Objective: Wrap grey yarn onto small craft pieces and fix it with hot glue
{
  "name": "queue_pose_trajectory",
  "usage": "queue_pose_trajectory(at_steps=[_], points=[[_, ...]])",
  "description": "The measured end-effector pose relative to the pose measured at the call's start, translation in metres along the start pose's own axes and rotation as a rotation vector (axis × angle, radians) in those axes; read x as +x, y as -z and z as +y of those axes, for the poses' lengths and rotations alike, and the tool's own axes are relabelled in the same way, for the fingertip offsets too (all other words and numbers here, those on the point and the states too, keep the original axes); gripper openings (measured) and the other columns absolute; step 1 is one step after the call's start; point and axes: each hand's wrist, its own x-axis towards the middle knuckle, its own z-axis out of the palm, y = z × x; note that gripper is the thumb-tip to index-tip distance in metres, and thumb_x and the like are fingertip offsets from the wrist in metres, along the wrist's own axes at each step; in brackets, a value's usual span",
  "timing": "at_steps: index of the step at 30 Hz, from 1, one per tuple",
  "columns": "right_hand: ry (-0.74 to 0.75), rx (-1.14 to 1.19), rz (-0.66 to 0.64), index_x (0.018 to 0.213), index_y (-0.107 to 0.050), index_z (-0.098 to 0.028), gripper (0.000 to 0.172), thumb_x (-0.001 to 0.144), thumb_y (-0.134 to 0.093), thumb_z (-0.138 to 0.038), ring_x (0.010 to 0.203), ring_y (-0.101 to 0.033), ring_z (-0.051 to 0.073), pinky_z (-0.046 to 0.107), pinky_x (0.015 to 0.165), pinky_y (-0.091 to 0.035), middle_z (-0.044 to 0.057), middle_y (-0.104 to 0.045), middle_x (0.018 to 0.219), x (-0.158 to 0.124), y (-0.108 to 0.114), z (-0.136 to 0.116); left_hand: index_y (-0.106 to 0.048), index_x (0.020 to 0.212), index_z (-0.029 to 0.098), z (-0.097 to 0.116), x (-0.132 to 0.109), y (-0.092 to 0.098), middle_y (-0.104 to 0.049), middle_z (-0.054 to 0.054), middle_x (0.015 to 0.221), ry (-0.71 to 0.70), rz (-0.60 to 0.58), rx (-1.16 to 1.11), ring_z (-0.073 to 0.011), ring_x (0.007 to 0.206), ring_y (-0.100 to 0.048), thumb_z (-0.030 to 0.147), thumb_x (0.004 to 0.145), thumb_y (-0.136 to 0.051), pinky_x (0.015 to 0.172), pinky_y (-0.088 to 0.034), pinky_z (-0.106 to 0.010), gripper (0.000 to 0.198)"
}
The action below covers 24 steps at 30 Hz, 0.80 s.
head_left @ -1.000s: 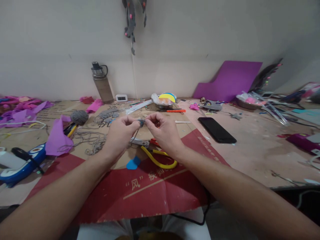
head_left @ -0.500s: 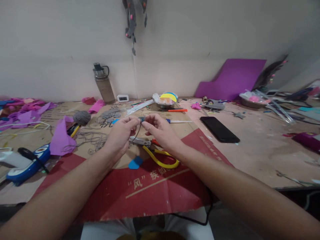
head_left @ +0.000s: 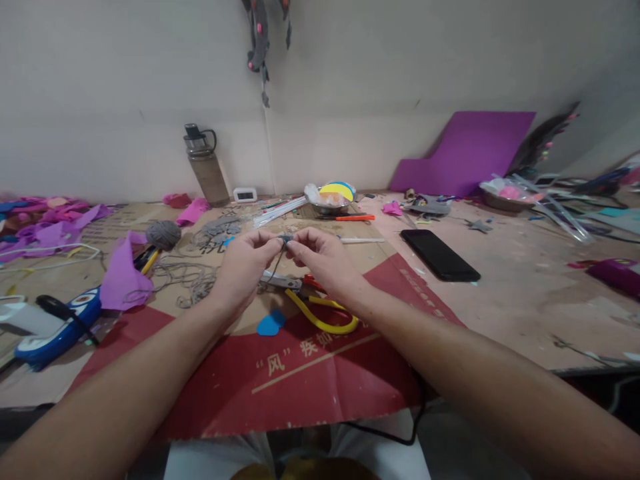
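Note:
My left hand [head_left: 245,267] and my right hand [head_left: 320,259] meet above the table, fingertips pinched together on one small grey piece [head_left: 285,241]. A thin grey thread hangs down from that piece between the hands. Right under them lie pliers with yellow handles [head_left: 320,313] and a small blue cut-out [head_left: 270,325], both on a red and brown cardboard sheet [head_left: 300,380]. A ball of grey yarn [head_left: 163,234] with loose strands lies to the left of my left hand.
A black phone [head_left: 439,255] lies to the right. At the back stand a water bottle [head_left: 204,167], a small white clock [head_left: 245,195] and a metal bowl [head_left: 331,199]. Purple felt pieces [head_left: 123,272] and a blue glue gun [head_left: 57,320] sit left; a purple sheet [head_left: 463,153] leans on the wall.
Both hands stay pinched on the grey piece with only small finger shifts. The view has drifted slightly.

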Motion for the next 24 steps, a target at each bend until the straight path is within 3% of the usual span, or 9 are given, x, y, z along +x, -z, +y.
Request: queue_pose_trajectory(at_steps=[7,10,12,15,20,22,24], points=[[-0.113,0.185,-0.028,0.07,-0.054,-0.019,0.015,0.079,-0.058,-0.03,0.058,-0.049,0.01,0.026,0.06,-0.042,-0.002,-0.057,0.065,0.0,0.003,-0.003,-0.054,0.065,0.017,0.006,-0.001,-0.001,-0.043,0.006,0.052,0.135,-0.111,-0.205,-0.0056,0.044,-0.031,0.021,0.067,-0.067,0.045,-0.02,-0.024,0.013],[-0.146,0.153,-0.041,0.073,-0.054,-0.019,0.016,0.083,-0.054,-0.031,0.06,-0.05,0.009,0.025,0.06,-0.042,-0.002,-0.058,0.068,0.001,0.005,-0.005,-0.052,0.059,0.017,0.005,0.001,0.0,-0.039,0.006,0.048,0.14,-0.114,-0.213,-0.0055,0.043,-0.03,0.021,0.067,-0.065,0.044,-0.021,-0.023,0.016],[-0.144,0.014,-0.058,0.077,-0.055,-0.018,0.016,0.085,-0.051,-0.031,0.06,-0.05,0.009,0.025,0.06,-0.042,-0.001,-0.059,0.071,0.002,0.008,-0.008,-0.049,0.054,0.017,0.004,0.003,0.002,-0.037,0.006,0.045,0.127,-0.104,-0.208,-0.0058,0.042,-0.03,0.02,0.067,-0.064,0.044,-0.022,-0.023,0.02],[-0.055,-0.379,-0.121,0.08,-0.057,-0.018,0.016,0.088,-0.049,-0.029,0.063,-0.052,0.011,0.026,0.061,-0.04,0.0,-0.06,0.073,-0.003,0.018,-0.012,-0.047,0.051,0.017,0.002,0.007,0.007,-0.037,0.006,0.045,0.139,-0.051,-0.23,-0.0057,0.042,-0.03,0.018,0.064,-0.063,0.042,-0.024,-0.022,0.021],[0.026,-1.046,-0.348,0.091,-0.063,-0.014,0.016,0.089,-0.053,-0.026,0.078,-0.059,0.021,0.034,0.07,-0.044,0.01,-0.065,0.087,-0.037,0.037,-0.007,-0.049,0.052,0.016,0.004,0.015,0.019,-0.039,0.005,0.048,0.126,0.04,-0.294,-0.0049,0.043,-0.031,0.015,0.06,-0.061,0.04,-0.022,-0.019,0.015],[0.184,-1.183,-0.439,0.108,-0.062,-0.014,0.024,0.087,-0.058,-0.024,0.091,-0.059,0.025,0.038,0.08,-0.046,0.014,-0.065,0.102,-0.052,0.043,0.001,-0.049,0.053,0.016,0.006,0.018,0.022,-0.04,0.005,0.049,0.115,0.073,-0.316,-0.0049,0.043,-0.031,0.014,0.059,-0.061,0.039,-0.022,-0.018,0.014],[0.292,-1.268,-0.426,0.117,-0.059,-0.013,0.032,0.085,-0.058,-0.021,0.09,-0.06,0.025,0.038,0.08,-0.047,0.015,-0.064,0.105,-0.062,0.046,0.009,-0.05,0.054,0.016,0.007,0.02,0.024,-0.041,0.005,0.05,0.115,0.104,-0.33,-0.0051,0.044,-0.033,0.014,0.058,-0.062,0.038,-0.022,-0.018,0.013]])
